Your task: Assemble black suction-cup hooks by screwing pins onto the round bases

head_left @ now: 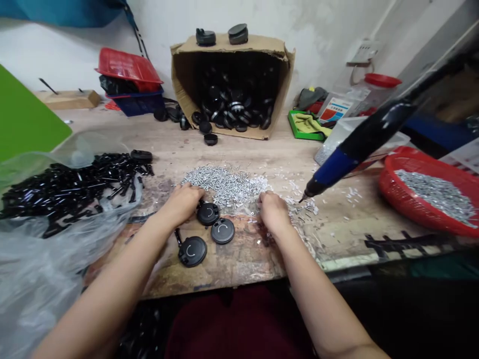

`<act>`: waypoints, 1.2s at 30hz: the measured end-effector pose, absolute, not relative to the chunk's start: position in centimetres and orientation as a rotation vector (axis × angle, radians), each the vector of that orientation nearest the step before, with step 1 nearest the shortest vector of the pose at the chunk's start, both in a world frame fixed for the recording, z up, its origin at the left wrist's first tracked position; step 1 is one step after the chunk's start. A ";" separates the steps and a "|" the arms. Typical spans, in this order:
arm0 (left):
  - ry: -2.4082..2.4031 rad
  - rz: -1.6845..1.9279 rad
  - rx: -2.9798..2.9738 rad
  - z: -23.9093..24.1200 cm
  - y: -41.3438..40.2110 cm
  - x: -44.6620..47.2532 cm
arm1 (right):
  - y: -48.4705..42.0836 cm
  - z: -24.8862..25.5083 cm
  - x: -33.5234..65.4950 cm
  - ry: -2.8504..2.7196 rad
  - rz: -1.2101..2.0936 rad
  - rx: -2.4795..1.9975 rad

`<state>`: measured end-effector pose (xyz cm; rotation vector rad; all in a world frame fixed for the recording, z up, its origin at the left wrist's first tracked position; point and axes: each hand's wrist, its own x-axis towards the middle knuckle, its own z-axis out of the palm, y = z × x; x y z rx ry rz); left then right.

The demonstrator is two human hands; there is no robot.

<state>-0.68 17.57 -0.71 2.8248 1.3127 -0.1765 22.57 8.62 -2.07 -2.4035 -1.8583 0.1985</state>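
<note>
My left hand (187, 200) is at the left edge of a pile of small silver screws (220, 182), its fingers bent and closed, their tips hidden. Close beside it lies a round black part with a short arm (207, 213); I cannot tell whether they touch. At the pile's right end, my right hand (274, 212) is curled with its fingertips down among tiny white pieces (262, 183). What either hand pinches cannot be seen. Two more round black parts lie between my arms, a disc (222, 231) and one with an arm (192, 251).
A power screwdriver (344, 154) hangs slanting at the right, its tip above loose white pieces. Black rods (75, 182) lie on plastic at the left. A cardboard box (177, 80) of black round parts stands behind; a red basket (391, 187) holds silver pieces at right.
</note>
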 end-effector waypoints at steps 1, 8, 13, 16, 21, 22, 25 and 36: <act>1.310 -0.174 2.824 -0.8 17.7 -0.7 | 8.6 -2.3 22.9 -1.873 0.217 -2.380; 1.348 -0.146 2.834 -0.6 17.6 -0.9 | 8.7 -3.1 24.7 -1.953 0.344 -2.200; 1.370 -0.131 2.846 -1.1 17.3 -1.3 | 8.7 -3.6 25.6 -1.975 0.405 -2.119; 1.353 -0.135 2.853 -1.5 17.4 -1.5 | 8.6 -3.6 25.8 -1.960 0.395 -2.129; 1.339 -0.069 2.869 -1.4 17.4 -1.6 | 8.5 -3.5 26.1 -1.911 0.339 -2.195; 1.362 -0.036 2.869 -1.2 17.3 -1.5 | 8.4 -3.4 26.1 -1.902 0.329 -2.210; 1.480 0.140 2.830 -0.4 16.2 -1.1 | 8.2 -3.5 26.0 -1.886 0.299 -2.239; 1.249 0.978 1.608 0.2 7.1 1.3 | 7.4 -4.6 24.8 -1.817 0.152 -2.102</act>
